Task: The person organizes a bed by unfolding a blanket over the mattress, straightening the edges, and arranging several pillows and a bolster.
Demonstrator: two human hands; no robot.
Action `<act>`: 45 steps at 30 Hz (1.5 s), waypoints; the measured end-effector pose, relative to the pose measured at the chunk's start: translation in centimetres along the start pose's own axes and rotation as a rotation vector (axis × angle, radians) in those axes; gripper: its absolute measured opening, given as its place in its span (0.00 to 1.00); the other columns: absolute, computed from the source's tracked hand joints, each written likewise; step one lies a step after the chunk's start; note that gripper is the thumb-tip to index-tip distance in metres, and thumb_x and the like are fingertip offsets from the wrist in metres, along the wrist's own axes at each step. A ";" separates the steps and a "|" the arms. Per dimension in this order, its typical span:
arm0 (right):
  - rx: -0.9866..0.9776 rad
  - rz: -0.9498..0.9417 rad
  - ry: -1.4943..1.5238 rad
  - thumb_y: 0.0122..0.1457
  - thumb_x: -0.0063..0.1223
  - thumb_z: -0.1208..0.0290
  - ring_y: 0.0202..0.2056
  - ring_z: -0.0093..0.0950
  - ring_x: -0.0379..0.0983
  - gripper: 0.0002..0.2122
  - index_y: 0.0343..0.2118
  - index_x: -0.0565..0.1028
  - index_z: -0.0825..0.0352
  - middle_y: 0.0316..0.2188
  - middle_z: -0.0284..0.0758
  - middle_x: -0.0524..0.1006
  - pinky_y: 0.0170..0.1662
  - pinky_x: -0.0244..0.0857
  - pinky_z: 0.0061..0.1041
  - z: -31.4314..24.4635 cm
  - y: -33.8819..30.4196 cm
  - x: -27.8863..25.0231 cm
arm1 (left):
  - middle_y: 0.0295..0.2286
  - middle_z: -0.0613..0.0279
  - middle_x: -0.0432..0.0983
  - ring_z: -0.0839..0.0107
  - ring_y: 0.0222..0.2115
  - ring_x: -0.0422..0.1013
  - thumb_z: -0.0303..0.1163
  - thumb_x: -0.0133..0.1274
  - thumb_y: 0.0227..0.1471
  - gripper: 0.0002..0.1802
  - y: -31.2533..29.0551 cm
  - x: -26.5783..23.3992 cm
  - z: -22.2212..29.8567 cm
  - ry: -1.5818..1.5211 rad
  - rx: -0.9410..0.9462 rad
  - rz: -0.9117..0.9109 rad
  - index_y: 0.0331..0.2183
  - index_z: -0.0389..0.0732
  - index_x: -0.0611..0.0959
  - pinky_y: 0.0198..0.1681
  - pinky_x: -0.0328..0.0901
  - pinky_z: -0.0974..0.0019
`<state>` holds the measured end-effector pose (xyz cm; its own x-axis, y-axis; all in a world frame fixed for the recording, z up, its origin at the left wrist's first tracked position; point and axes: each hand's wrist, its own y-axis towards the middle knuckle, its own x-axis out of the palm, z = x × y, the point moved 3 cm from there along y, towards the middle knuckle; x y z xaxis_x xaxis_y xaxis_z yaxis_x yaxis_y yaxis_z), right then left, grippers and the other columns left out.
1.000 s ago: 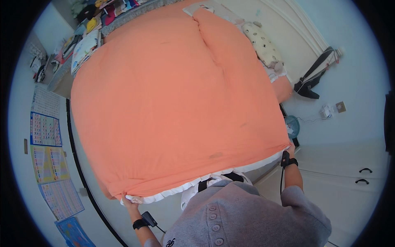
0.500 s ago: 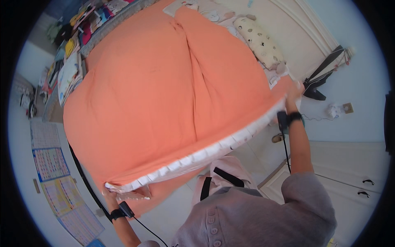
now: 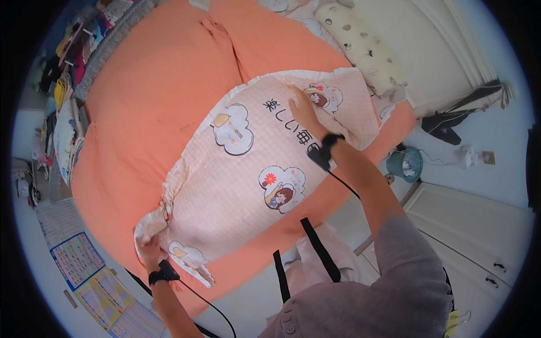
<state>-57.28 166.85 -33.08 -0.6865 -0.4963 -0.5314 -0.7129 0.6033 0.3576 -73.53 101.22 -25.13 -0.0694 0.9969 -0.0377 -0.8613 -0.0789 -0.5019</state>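
A large orange quilt [image 3: 152,112] covers the bed. Its near edge lies turned back, so a pale pink checked underside [image 3: 208,191] with cartoon clouds, figures and dark lettering shows, bordered by a white frill. At the lower left corner, my left hand [image 3: 149,252] is closed on the bunched edge of the quilt. My right hand [image 3: 304,112] rests on the turned-back underside near its far right part, fingers stretched out. Another orange layer [image 3: 315,208] hangs along the near side of the bed.
A cream patterned bolster pillow [image 3: 360,48] lies at the far right. Folded clothes [image 3: 70,135] are stacked along the left. A teal bin [image 3: 404,164] stands by the right wall, beside white cabinets [image 3: 468,231]. Charts [image 3: 107,293] hang at lower left.
The near edge of the quilt has been folded over away from me, exposing its checked side. My right hand moved left and forward onto it; my left hand stayed near the left corner.
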 end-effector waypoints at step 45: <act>0.565 -1.339 0.064 0.50 0.35 0.70 0.25 0.19 0.65 0.10 0.28 0.69 0.68 0.24 0.31 0.70 0.29 0.61 0.16 -35.3 -46.1 21.6 | 0.34 0.61 0.61 0.70 0.35 0.60 0.30 0.43 0.42 0.14 -11.5 -23.6 -25.7 -1.296 -0.288 0.289 0.35 0.39 0.65 0.41 0.58 0.69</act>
<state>-44.32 106.29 -33.92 0.4184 -0.8907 -0.1778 -0.6719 -0.1718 -0.7205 -49.08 78.62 -40.71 -0.7849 0.2139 0.5815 -0.6119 -0.1203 -0.7817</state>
